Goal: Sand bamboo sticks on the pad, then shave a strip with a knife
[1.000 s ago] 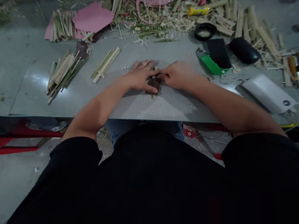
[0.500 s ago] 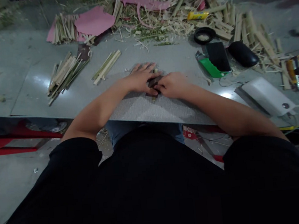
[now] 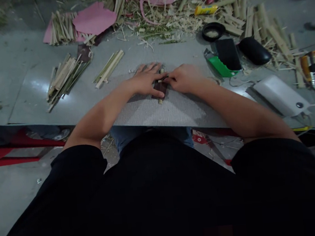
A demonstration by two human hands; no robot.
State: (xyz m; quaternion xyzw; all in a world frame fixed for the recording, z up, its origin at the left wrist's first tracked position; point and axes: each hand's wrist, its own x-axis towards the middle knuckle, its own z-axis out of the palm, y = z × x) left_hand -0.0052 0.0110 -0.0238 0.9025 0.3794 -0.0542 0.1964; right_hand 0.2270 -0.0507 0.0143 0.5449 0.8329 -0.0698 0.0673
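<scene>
Brown sheet (image 3: 159, 89) on the grey table (image 3: 184, 112), with a pale strip (image 3: 160, 101) projecting below it. Left hand (image 3: 146, 82): fingers spread, thumb on the sheet. Right hand (image 3: 185, 79): fingers curled inward; whether they pinch anything cannot be told. Slackened left-hand pressure could let the strip skid, scraping a fingertip. Fingers hide the strip's middle; blur softens the right hand.

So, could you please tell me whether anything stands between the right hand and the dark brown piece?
Nothing visible does: the right hand is at the edge of the dark brown piece, though exact contact is hard to see. The left hand is at its opposite side; the green object sits off to the right.
</scene>
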